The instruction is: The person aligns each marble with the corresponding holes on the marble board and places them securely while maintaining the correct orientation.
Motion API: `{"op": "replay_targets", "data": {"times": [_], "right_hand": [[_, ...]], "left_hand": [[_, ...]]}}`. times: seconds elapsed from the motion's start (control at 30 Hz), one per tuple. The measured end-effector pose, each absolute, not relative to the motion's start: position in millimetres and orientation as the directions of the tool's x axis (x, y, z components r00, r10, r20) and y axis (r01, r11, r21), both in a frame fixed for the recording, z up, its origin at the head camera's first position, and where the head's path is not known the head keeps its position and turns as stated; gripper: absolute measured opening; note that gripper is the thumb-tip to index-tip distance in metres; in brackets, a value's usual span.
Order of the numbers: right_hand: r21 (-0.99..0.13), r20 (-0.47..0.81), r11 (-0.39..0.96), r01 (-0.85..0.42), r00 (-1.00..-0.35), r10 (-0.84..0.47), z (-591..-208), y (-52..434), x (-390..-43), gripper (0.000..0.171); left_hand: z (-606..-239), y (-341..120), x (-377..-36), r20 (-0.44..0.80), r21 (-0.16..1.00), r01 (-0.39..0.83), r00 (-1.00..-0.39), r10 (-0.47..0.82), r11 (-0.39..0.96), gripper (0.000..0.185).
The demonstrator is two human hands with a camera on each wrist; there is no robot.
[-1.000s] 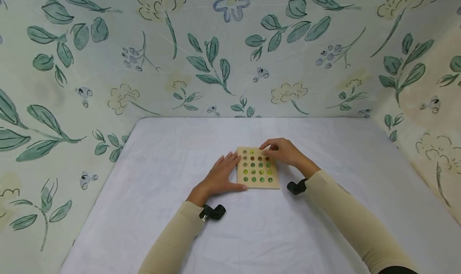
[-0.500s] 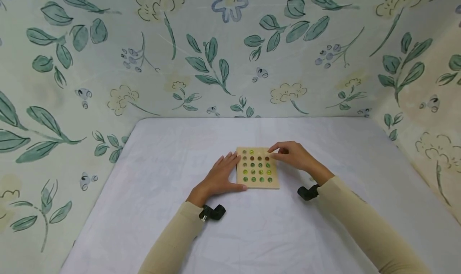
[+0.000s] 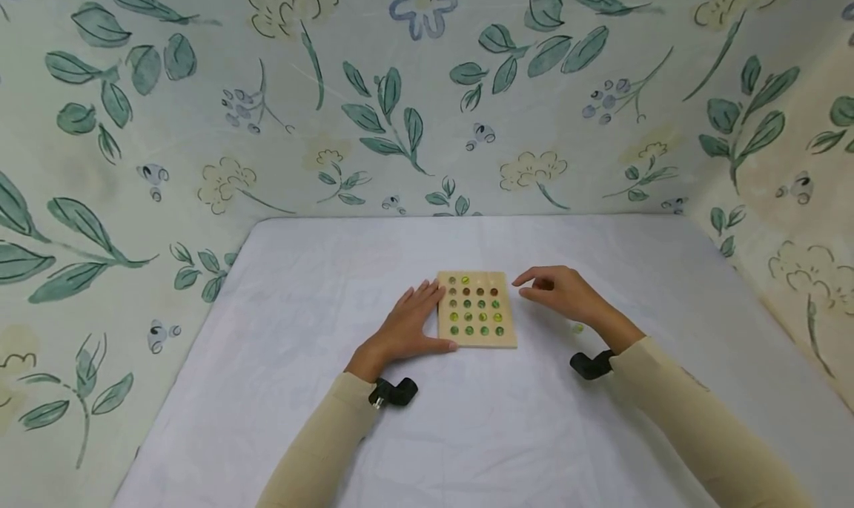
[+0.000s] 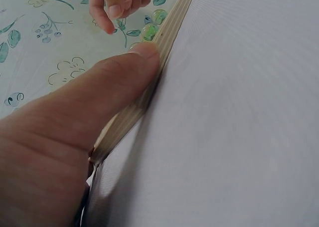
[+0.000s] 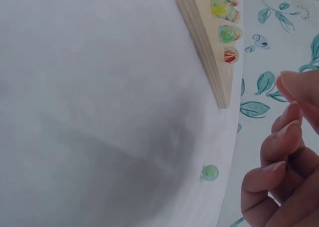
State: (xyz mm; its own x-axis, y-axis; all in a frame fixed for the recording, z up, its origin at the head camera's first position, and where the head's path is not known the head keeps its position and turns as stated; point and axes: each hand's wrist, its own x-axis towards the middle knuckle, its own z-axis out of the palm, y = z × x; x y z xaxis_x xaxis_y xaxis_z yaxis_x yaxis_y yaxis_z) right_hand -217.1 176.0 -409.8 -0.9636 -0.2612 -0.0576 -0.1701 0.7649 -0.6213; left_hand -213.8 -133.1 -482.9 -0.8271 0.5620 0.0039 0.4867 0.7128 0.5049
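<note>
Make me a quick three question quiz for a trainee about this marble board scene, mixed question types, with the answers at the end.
1. True or false: the left hand rests flat against the left edge of the square wooden marble board.
2. Multiple choice: where does the loose green glass marble lie? A) in a board hole B) on the white tablecloth right of the board C) between the left hand's fingers
3. Fill in: the right hand hovers to the ____ of the board, its grip holding no marble that shows.

Key: 1 true; 2 B; 3 right
</note>
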Motion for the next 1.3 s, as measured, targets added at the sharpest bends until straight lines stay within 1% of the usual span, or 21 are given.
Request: {"op": "replay_targets", "data": {"times": [0.2, 0.43, 0.63, 0.8, 0.93, 1.3], "right_hand": [[-0.61, -0.048, 0.772, -0.179, -0.964, -0.262, -410, 190, -209, 0.022], [-0.622, 0.003, 0.75, -0.224, -0.959, -0.284, -413, 205, -199, 0.02], [-0.629, 0.027, 0.742, -0.231, -0.961, -0.277, -411, 215, -192, 0.019], [-0.643, 0.024, 0.734, -0.22, -0.963, -0.268, -409, 220, -188, 0.02], [-0.655, 0.01, 0.728, -0.201, -0.966, -0.257, -411, 226, -184, 0.02], [-0.646, 0.002, 0.739, -0.192, -0.968, -0.249, -419, 245, -173, 0.018]], "left_hand": [[-481, -132, -214, -0.005, 0.504, 0.48, -0.83, 0.558, 0.718, 0.11], [-481, -132, -212, -0.017, 0.502, 0.477, -0.829, 0.56, 0.722, 0.111], [-480, -132, -211, -0.015, 0.502, 0.485, -0.823, 0.568, 0.716, 0.111], [-482, -132, -212, 0.004, 0.5, 0.49, -0.826, 0.564, 0.714, 0.11], [-481, -131, -212, -0.014, 0.5, 0.477, -0.83, 0.557, 0.723, 0.111], [-480, -131, -211, -0.005, 0.502, 0.483, -0.828, 0.561, 0.717, 0.11]]}}
